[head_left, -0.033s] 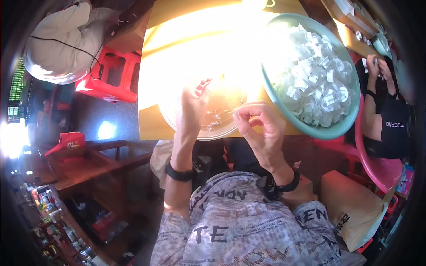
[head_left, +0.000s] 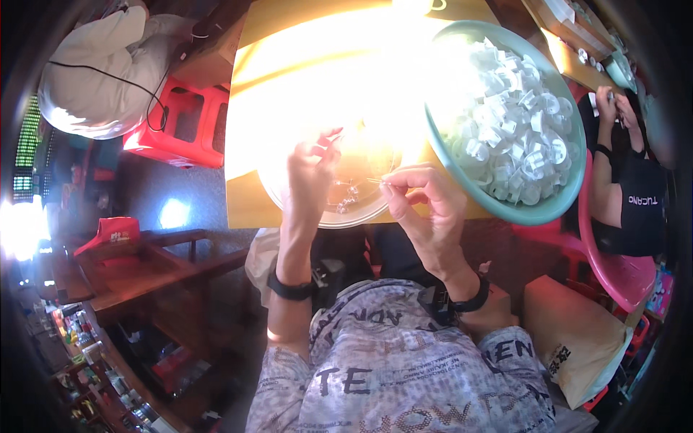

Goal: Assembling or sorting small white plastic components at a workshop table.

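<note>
My left hand (head_left: pixel 310 166) is raised over the left part of a shallow round pale dish (head_left: pixel 355 221). Its fingers are curled in, partly washed out by glare, and what they hold cannot be made out. From the right, my right hand (head_left: pixel 427 206) pinches a thin, pale, pin-like piece (head_left: pixel 377 180) between thumb and forefinger above the dish. Several small clear pieces (head_left: pixel 347 199) lie in the dish between my hands. To the right stands a large pale green basin (head_left: pixel 505 213), heaped with translucent white plastic parts (head_left: pixel 520 126).
Strong sunlight whitens much of the yellow table (head_left: pixel 249 206). A red plastic stool (head_left: pixel 177 148) stands at left, with a pale, bulging cloth-like shape (head_left: pixel 101 86) beyond it. At right are another person's hands (head_left: pixel 613 108), a pink basin (head_left: pixel 613 278) and a brown paper bag (head_left: pixel 570 332).
My left hand has turned a little and its fingers have shifted slightly. My right hand keeps its pinch in nearly the same place.
</note>
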Demonstrator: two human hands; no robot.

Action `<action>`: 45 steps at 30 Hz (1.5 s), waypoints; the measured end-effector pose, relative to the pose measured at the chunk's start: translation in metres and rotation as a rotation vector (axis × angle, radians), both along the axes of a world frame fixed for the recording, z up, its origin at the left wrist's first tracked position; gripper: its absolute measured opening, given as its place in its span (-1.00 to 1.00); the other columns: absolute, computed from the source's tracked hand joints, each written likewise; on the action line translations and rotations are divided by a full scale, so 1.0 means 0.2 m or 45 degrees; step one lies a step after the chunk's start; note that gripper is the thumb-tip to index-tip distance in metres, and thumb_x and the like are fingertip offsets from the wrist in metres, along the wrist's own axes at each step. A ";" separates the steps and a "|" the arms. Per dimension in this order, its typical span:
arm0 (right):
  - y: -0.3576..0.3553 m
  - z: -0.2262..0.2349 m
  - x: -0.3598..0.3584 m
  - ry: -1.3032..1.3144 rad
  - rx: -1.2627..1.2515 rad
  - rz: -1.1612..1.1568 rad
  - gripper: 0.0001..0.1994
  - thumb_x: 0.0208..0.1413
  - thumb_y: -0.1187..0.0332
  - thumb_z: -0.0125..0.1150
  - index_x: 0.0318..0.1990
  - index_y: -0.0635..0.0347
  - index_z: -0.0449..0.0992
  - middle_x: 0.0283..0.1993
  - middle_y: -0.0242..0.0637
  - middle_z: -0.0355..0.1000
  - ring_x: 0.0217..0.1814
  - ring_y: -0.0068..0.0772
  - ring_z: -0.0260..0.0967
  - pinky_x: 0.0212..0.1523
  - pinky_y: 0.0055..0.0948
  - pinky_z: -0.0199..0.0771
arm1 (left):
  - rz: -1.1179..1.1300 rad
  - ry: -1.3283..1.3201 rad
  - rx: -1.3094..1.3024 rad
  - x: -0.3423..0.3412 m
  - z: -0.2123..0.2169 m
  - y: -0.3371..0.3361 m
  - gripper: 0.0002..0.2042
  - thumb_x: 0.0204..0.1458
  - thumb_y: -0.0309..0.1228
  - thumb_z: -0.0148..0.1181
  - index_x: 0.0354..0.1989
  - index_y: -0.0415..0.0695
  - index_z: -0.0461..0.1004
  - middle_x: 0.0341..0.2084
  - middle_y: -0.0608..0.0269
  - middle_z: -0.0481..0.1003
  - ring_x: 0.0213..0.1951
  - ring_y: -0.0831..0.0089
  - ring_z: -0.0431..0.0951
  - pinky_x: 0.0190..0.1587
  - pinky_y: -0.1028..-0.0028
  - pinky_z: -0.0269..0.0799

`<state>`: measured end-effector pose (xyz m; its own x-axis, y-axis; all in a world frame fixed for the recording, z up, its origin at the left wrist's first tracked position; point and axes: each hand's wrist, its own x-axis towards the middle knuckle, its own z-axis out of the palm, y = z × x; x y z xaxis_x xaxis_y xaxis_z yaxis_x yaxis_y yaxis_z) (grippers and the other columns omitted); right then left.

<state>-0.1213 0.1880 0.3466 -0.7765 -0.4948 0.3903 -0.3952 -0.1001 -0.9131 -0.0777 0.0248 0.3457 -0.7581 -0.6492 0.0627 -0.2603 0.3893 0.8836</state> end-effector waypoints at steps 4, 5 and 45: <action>-0.01 0.06 0.02 -0.050 -0.070 0.017 -0.91 0.00 0.60 0.22 -0.32 0.29 0.47 -0.30 -0.25 0.47 -0.35 -0.57 0.44 -0.44 -0.62 0.49 | 0.014 0.416 0.728 0.20 0.07 0.06 -0.86 0.08 -0.52 0.13 -0.21 -0.28 0.45 -0.43 0.14 0.55 -0.39 0.50 0.54 -0.22 0.55 0.41; -0.02 0.07 0.03 -0.108 -0.098 0.034 -0.91 0.00 0.59 0.22 -0.32 0.29 0.47 -0.26 -0.23 0.49 -0.31 -0.55 0.46 -0.40 -0.60 0.53 | -0.037 0.490 0.941 0.24 0.08 0.07 -0.86 0.08 -0.51 0.16 -0.21 -0.27 0.44 -0.38 0.08 0.54 -0.34 0.46 0.55 -0.17 0.50 0.45; -0.12 0.12 0.16 -0.202 -0.077 0.219 -0.92 0.04 0.53 0.21 -0.31 0.28 0.47 -0.19 -0.20 0.51 -0.22 -0.49 0.50 -0.26 -0.54 0.58 | -0.165 0.858 1.441 0.41 0.00 0.11 -0.88 0.02 -0.63 0.15 -0.28 -0.20 0.39 -0.21 0.09 0.49 -0.12 0.33 0.54 0.05 0.37 0.46</action>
